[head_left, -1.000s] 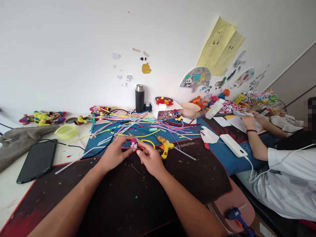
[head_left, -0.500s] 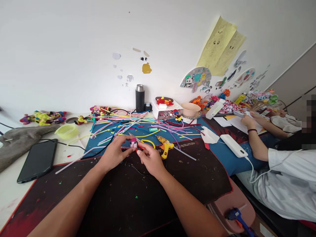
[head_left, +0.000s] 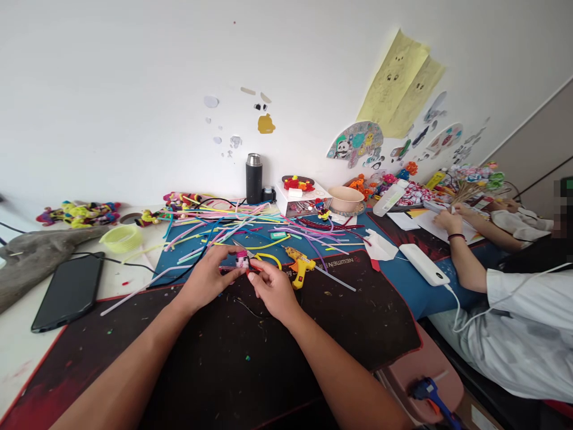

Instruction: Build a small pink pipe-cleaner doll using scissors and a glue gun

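Note:
A small figure (head_left: 242,260) with a pink top, a white face area and dark spots is held up over the mat. My left hand (head_left: 208,276) is closed on its left side, thumb below and forefinger curled above. On the other side my right hand (head_left: 273,288) pinches at its lower right, where a bit of red shows; the fingers hide the exact grip. Just behind the fingers a pointed metal blade (head_left: 242,246) and a yellow loop (head_left: 273,258) show, partly covered. The yellow glue gun (head_left: 299,267) lies right of my right hand.
Many coloured pipe cleaners (head_left: 224,217) spread over the blue mat behind my hands. A black phone (head_left: 69,291) lies left, with a yellow-green basket (head_left: 122,239) behind it. A black flask (head_left: 253,179) stands near the wall. At right, another person's hands (head_left: 449,222) handle paper beside a white power bank (head_left: 424,264).
My hands and the small figure hold almost the same place. The other person's hand at right has shifted slightly to the left and down.

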The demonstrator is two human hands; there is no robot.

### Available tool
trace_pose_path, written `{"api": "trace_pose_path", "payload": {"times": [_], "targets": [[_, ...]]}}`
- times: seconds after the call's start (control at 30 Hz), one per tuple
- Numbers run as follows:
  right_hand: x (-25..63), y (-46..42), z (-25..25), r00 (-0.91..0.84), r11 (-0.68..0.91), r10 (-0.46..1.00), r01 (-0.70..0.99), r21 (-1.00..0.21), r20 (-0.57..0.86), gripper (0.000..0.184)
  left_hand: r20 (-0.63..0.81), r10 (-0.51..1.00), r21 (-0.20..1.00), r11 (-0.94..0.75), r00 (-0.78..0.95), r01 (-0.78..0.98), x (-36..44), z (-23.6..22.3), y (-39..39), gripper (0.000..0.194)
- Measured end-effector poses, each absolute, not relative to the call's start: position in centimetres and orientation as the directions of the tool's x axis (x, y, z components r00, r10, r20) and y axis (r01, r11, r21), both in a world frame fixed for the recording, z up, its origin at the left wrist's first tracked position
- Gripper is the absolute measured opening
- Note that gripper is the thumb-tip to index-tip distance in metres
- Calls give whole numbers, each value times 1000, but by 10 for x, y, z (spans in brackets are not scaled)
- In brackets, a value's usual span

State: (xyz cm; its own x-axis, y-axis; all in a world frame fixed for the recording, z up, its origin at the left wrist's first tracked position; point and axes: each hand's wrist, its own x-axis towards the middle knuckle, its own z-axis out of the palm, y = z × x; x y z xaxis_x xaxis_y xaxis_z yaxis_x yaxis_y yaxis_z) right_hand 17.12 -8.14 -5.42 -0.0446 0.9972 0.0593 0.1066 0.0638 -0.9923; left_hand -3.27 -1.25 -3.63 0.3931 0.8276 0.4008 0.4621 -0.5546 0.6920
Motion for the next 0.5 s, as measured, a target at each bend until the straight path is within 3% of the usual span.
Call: {"api": "trace_pose_path", "payload": {"times": [0.5], "targets": [[172, -81, -50, -37, 13, 999, 66, -998, 11, 61, 424, 822, 677, -567, 381, 469, -31, -31, -15, 44]]}}
